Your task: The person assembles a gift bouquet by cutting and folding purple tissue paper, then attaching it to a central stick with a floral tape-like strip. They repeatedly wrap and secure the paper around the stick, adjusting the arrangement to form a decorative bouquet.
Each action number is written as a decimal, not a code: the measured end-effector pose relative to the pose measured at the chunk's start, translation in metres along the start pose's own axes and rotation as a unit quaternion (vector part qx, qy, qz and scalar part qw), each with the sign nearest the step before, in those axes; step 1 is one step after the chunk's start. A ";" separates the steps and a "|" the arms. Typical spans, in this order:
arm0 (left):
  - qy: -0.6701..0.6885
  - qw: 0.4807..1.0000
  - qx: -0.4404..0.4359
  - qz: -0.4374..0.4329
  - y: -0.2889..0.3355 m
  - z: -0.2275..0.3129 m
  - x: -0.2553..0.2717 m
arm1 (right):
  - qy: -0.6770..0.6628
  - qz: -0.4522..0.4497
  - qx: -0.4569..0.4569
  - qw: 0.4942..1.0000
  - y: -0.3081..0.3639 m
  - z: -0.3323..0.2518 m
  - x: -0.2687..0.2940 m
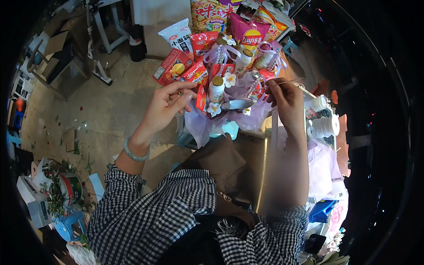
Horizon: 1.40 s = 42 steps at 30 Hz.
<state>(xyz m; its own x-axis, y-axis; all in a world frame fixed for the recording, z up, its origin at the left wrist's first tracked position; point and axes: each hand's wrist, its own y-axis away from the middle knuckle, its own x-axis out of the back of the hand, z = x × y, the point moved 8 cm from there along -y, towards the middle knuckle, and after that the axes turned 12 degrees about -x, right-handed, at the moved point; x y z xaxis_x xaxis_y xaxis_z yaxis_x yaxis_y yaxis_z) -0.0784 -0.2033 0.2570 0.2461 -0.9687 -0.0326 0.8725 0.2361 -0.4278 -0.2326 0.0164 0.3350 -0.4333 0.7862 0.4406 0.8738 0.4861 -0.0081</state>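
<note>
A snack bouquet (232, 95) with pale purple wrapping (197, 125) stands in front of me. My left hand (170, 105) is at its left side, with thumb and fingers apart and nothing visible between them. Its fingertips are beside a red snack packet (201, 98) and a small white bottle with a gold cap (216, 92). At the right side, my right hand (286, 99) pinches a thin stick-like strand (293, 81); I cannot make out its material. White flowers (229, 79), purple ribbon and beads sit among the packets. A silvery packet (240, 104) lies at the front.
Larger chip bags (249, 33) rise at the back of the bouquet. Spools of white cord (324, 127) stand on the right. A blue stool (70, 225) and cut greenery are at lower left, and a chair (55, 66) at upper left. Scraps litter the floor (106, 106).
</note>
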 end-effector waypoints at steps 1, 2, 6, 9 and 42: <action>-0.008 1.000 -0.007 0.001 0.001 0.000 -0.001 | 0.016 0.020 0.004 1.000 0.000 0.001 -0.001; -0.016 1.000 -0.013 0.002 0.002 0.000 -0.003 | 0.066 0.026 0.004 0.997 -0.004 0.004 -0.008; -0.050 0.998 -0.023 0.010 0.011 -0.008 -0.024 | 0.118 0.020 0.025 0.992 -0.017 0.016 -0.031; -0.151 0.985 -0.059 -0.058 0.021 -0.012 -0.049 | 0.142 0.023 0.031 0.989 -0.020 0.022 -0.033; -0.593 0.802 -0.009 -0.072 -0.016 -0.045 -0.098 | -0.091 0.110 0.093 0.985 0.056 0.019 0.029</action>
<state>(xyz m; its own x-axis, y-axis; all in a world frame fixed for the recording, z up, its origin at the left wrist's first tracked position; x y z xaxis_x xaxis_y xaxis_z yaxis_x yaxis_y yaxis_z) -0.1356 -0.1158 0.2261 0.3807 -0.2285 0.8960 0.9244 0.1174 -0.3628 -0.2004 0.0732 0.3300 -0.2852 0.9276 0.2414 0.9031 0.3444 -0.2566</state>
